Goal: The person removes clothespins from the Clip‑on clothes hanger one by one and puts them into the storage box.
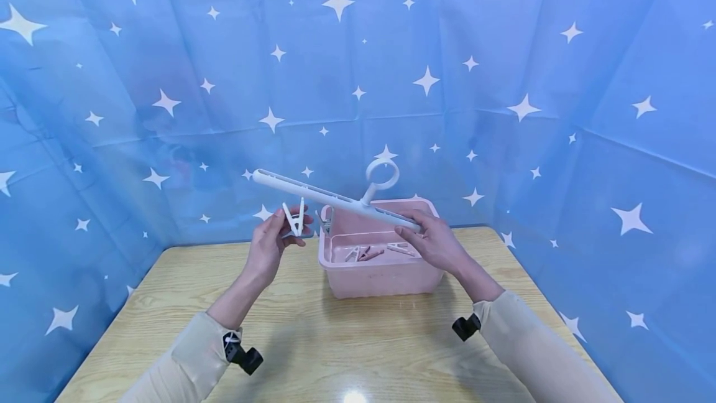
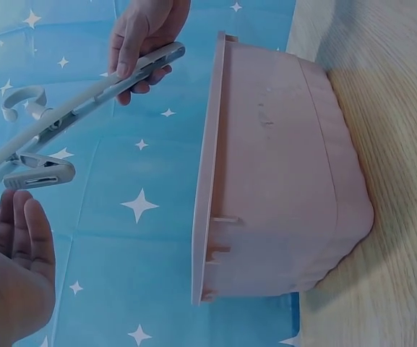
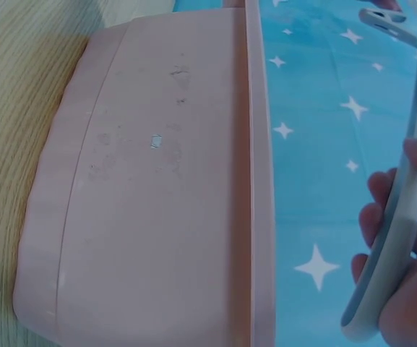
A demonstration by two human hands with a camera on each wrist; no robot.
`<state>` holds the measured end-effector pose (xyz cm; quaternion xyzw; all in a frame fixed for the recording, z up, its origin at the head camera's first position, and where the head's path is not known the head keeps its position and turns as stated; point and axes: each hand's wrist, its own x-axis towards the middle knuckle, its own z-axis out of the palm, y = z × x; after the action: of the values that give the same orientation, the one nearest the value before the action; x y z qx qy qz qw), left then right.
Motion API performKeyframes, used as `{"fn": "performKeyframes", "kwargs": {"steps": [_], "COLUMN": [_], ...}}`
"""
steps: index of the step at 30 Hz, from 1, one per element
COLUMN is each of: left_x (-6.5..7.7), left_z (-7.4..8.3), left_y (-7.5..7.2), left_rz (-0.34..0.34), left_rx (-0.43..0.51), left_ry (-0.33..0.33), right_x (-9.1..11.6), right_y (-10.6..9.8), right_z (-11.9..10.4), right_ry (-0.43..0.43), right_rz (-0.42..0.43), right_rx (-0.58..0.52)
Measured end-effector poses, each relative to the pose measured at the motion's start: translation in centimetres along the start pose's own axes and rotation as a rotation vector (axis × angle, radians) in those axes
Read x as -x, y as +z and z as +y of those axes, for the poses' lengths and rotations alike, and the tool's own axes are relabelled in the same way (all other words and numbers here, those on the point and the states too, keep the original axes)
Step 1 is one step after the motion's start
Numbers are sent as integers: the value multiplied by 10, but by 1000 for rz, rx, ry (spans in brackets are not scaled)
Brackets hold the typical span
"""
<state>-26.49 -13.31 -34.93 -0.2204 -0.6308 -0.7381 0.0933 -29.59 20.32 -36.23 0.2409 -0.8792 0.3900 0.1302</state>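
A white clip hanger [image 1: 335, 199] with a round hook [image 1: 383, 175] is held up at a slant over the pink basket. My right hand [image 1: 433, 242] grips its lower right end, thumb on the near side and fingers wrapped behind, as the right wrist view shows. Below the bar's raised left half, my left hand [image 1: 271, 244] holds a white clothespin [image 1: 294, 219] between thumb and fingers, its two legs pointing up. A grey clip [image 2: 42, 172] hangs on the bar just beyond the left fingertips in the left wrist view.
The pink basket [image 1: 386, 282] stands on the wooden table [image 1: 224, 266] near its back edge. Inside lie white clothespins [image 1: 401, 249] and a dark pink clothespin [image 1: 369, 255]. Blue star-patterned cloth [image 1: 313, 67] surrounds the table at the back and sides.
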Motion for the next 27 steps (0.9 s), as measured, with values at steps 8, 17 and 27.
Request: {"fn": "performKeyframes", "kwargs": {"steps": [8, 17, 27], "left_x": [-1, -2, -4], "left_z": [2, 3, 6], "left_y": [0, 1, 0], "left_rz": [-65, -143, -183], "left_rx": [29, 127, 318], "left_ry": [14, 39, -55], "right_x": [0, 0, 0], "right_y": [-1, 0, 0], "right_z": [-1, 0, -1], "right_ry": [-4, 2, 4], "right_rz": [4, 0, -4], "right_rx": [8, 15, -6]}}
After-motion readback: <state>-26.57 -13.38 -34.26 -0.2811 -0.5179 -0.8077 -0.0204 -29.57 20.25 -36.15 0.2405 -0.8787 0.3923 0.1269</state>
